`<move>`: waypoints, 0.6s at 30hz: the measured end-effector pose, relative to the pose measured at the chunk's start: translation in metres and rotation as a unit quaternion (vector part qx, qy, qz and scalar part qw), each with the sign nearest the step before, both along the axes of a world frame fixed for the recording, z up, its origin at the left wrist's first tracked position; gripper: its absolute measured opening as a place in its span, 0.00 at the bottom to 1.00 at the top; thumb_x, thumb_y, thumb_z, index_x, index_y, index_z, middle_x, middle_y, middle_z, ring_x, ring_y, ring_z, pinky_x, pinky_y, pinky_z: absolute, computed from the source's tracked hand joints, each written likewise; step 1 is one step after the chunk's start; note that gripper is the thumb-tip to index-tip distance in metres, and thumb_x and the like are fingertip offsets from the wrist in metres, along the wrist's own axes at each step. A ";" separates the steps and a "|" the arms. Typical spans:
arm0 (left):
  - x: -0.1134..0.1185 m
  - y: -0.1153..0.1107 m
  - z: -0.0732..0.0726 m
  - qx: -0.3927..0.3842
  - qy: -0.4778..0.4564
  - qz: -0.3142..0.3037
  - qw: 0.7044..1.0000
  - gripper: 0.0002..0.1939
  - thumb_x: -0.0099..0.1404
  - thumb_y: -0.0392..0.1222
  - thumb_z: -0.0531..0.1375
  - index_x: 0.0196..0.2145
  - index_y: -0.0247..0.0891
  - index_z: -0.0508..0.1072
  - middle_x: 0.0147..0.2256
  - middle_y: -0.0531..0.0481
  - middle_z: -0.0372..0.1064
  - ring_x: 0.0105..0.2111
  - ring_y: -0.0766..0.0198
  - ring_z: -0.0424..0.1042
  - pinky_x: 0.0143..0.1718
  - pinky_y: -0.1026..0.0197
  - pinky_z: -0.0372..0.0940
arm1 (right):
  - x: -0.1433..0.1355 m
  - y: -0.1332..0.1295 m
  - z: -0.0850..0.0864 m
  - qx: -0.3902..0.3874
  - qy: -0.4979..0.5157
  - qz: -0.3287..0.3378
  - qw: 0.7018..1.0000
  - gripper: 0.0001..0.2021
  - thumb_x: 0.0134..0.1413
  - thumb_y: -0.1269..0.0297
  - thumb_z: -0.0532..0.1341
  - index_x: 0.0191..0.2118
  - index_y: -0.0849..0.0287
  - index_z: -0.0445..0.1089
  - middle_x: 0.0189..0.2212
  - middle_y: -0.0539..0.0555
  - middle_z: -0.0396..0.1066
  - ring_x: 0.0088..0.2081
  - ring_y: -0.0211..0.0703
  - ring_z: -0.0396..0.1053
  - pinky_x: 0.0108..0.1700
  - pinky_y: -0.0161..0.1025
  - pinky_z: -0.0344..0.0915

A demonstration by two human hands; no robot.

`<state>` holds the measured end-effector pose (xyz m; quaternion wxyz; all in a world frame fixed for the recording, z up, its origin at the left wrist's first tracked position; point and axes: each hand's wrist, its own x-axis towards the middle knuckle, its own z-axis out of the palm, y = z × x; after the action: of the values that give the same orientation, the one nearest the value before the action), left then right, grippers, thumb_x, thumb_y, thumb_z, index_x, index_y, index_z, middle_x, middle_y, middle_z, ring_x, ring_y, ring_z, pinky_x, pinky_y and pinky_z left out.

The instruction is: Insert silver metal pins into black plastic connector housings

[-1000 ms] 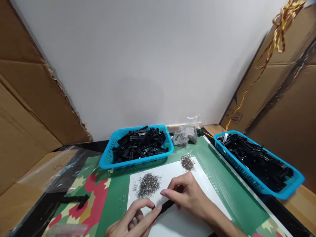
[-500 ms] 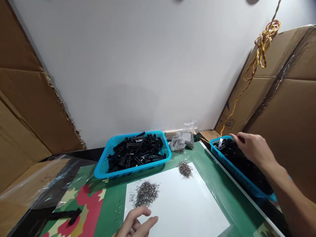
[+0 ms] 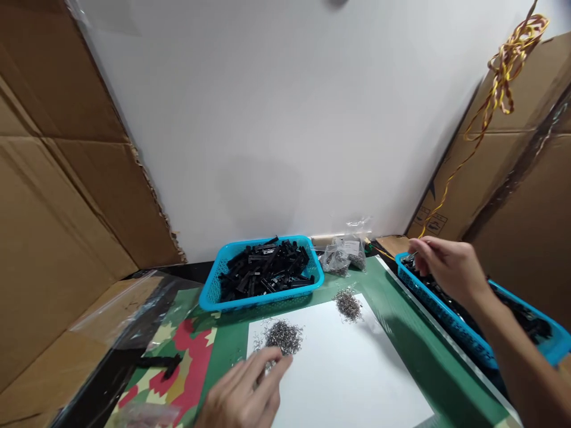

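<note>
My left hand (image 3: 250, 389) reaches over the white sheet (image 3: 352, 380) at the near edge of a loose pile of tiny metal pieces (image 3: 285, 336). Its thumb and forefinger are bent, with a small gap between the tips. My right hand (image 3: 448, 270) is raised over the near-left end of the right blue basket (image 3: 468, 342), which contains black parts. Its thumb and forefinger are pinched together; a thin glint shows at the tips, too small to name. A smaller pile of metal pieces (image 3: 348, 305) lies on the sheet's far edge.
A blue basket (image 3: 263, 303) full of black plastic parts stands at the back. Beside it are clear bags of small metal pieces (image 3: 348, 255). One black part (image 3: 163, 362) lies on the camouflage-patterned area at left. Cardboard walls (image 3: 66, 178) flank the table; yellow twisted wire (image 3: 504, 77) hangs right.
The view has shifted, so the scene sits farther right. My left hand has moved up to the larger metal pile. My right hand has moved left relative to its basket, fingers pinched.
</note>
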<state>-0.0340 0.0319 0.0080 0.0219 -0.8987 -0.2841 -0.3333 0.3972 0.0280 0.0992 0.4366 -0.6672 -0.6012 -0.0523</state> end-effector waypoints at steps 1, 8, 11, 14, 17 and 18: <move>-0.001 0.007 0.009 0.012 0.021 0.012 1.000 0.20 0.74 0.30 0.53 0.54 0.43 0.79 0.46 0.45 0.80 0.43 0.57 0.83 0.43 0.61 0.75 | -0.014 0.005 -0.007 0.007 0.028 0.043 0.999 0.29 0.72 0.40 0.56 0.26 0.56 0.73 0.14 0.49 0.67 0.16 0.39 0.63 0.24 0.38 0.60; -0.003 0.089 0.073 -0.189 0.066 0.159 0.967 0.18 0.77 0.40 0.52 0.49 0.39 0.81 0.50 0.45 0.79 0.44 0.53 0.79 0.42 0.57 0.71 | -0.083 0.019 -0.061 -0.021 0.041 0.213 0.976 0.35 0.76 0.42 0.49 0.17 0.54 0.60 0.10 0.46 0.57 0.14 0.36 0.56 0.24 0.37 0.54; 0.001 0.126 0.081 -0.221 0.094 0.135 0.961 0.16 0.76 0.43 0.55 0.48 0.39 0.82 0.47 0.45 0.80 0.42 0.56 0.78 0.44 0.59 0.71 | -0.088 0.015 -0.076 -0.043 0.043 0.250 0.966 0.35 0.78 0.44 0.47 0.16 0.53 0.57 0.10 0.47 0.58 0.14 0.36 0.57 0.24 0.37 0.55; 0.007 0.149 0.081 -0.238 0.143 0.111 0.954 0.13 0.73 0.43 0.60 0.49 0.39 0.82 0.47 0.46 0.80 0.39 0.58 0.78 0.41 0.61 0.71 | -0.086 0.013 -0.086 -0.066 0.051 0.271 0.959 0.34 0.80 0.49 0.45 0.18 0.53 0.58 0.11 0.47 0.62 0.15 0.36 0.60 0.25 0.36 0.57; 0.016 0.157 0.080 -0.224 0.189 0.125 0.948 0.11 0.71 0.43 0.63 0.46 0.39 0.82 0.46 0.45 0.79 0.43 0.55 0.78 0.44 0.59 0.69 | -0.086 0.012 -0.093 -0.083 0.050 0.278 0.956 0.33 0.80 0.49 0.45 0.19 0.54 0.60 0.12 0.47 0.63 0.16 0.36 0.61 0.26 0.36 0.57; 0.019 0.157 0.080 -0.220 0.203 0.136 0.945 0.09 0.71 0.43 0.64 0.45 0.39 0.82 0.45 0.44 0.79 0.44 0.53 0.78 0.45 0.58 0.69 | -0.086 0.012 -0.096 -0.087 0.048 0.277 0.956 0.33 0.79 0.48 0.46 0.19 0.54 0.59 0.13 0.47 0.62 0.16 0.36 0.61 0.26 0.36 0.56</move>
<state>-0.0150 0.1888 0.0881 -0.0739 -0.8828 -0.4591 -0.0672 0.3110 0.0404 0.0037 0.4025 -0.5114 -0.7431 0.1559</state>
